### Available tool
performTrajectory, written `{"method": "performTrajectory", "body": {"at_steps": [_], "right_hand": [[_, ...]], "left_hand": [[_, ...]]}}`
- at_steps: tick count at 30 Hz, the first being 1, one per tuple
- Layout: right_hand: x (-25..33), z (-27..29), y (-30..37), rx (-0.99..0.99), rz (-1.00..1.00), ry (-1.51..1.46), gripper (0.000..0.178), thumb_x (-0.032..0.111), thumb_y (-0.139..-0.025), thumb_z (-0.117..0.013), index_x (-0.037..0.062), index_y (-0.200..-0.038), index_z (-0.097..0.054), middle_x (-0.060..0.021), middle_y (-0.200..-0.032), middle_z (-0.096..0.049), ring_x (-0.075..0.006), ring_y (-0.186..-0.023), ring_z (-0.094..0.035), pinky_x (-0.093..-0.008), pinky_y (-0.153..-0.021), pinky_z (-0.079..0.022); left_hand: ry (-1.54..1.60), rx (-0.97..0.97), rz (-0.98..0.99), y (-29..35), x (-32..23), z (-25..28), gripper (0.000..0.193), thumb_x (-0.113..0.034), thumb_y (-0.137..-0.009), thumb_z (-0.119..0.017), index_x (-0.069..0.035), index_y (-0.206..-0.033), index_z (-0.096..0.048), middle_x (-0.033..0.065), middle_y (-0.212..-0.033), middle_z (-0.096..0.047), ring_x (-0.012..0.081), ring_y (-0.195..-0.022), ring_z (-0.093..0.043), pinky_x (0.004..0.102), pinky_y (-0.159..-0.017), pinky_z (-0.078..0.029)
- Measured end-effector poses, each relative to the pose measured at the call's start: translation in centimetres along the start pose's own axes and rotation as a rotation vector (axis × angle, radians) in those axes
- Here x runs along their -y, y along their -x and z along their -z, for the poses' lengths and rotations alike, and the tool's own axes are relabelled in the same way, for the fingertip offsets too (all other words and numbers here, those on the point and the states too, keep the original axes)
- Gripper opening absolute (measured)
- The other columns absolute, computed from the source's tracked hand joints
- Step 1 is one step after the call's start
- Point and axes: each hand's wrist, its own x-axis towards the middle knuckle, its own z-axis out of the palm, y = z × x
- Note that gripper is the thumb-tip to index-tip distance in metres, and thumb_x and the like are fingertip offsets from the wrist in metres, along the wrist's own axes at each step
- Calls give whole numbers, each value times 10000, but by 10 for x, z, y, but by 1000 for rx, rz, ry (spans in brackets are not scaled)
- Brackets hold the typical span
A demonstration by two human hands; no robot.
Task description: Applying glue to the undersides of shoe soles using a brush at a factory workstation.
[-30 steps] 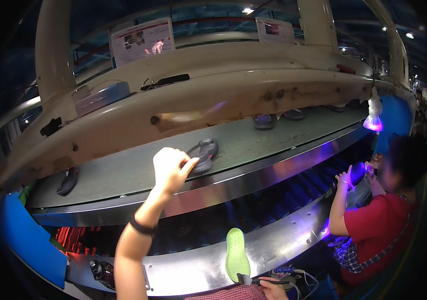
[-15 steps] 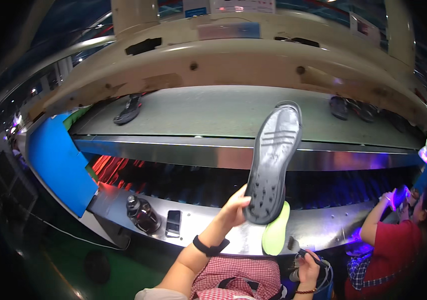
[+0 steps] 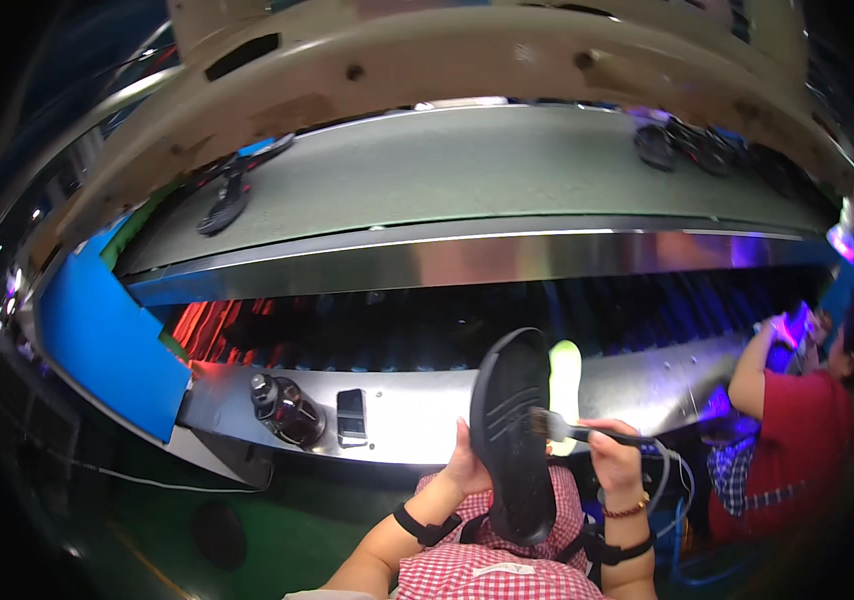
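Observation:
A black shoe sole (image 3: 509, 440) stands nearly upright in front of my apron, its patterned face turned toward me. My left hand (image 3: 465, 462) is closed on its left edge. In my right hand (image 3: 615, 462) is a brush (image 3: 575, 430) with a dark handle and a light head, and its bristles meet the sole's face near the middle. A thin pale hose runs from the handle's end past my right wrist. Behind the sole, a yellow-green insole (image 3: 566, 385) lies on the metal ledge (image 3: 417, 400).
On the ledge to the left are a dark bottle (image 3: 287, 410) and a phone (image 3: 351, 415). Beyond, a grey conveyor belt (image 3: 447, 165) carries black shoe parts (image 3: 225, 205) left and others (image 3: 682, 150) right. A co-worker in red (image 3: 797, 440) works under purple light at the right.
The sole has come down and closer to me, tilting the other way. My right hand has risen with the brush, which now meets the sole. The view has tipped downward.

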Motion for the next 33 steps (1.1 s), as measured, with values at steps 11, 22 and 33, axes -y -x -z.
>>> {"method": "performTrajectory", "body": {"at_steps": [11, 22, 33], "right_hand": [[-7, -42, -54, -20, -130, 39, 211, 10, -827, -683, -48, -1030, -673, -95, -907, -696, -106, -781, -647, -212, -730, -519], [-12, -52, -81, -6, -135, 90, 201, 1, -829, -666, -43, -1025, -671, -91, -929, -696, -124, -820, -645, -242, -786, -519], [-28, -74, -36, 339, 420, 951, 183, 120, -745, -707, 15, -894, -714, -151, -918, -706, -284, -845, -689, -345, -779, -539]], "left_hand": [[115, -2, -50, -13, 1, -26, 1105, -879, -751, -246, -43, -1472, -235, 252, -1413, -394, 423, -1265, -446, 543, -1057, -373], [58, -80, -151, -15, 7, -9, 1025, -840, -797, -231, -62, -1463, -270, 201, -1427, -396, 403, -1250, -463, 538, -1055, -376], [-86, -577, -364, -22, -9, 34, 970, -829, -808, -202, -58, -1332, -467, 161, -1219, -582, 324, -1088, -580, 469, -971, -455]]}}
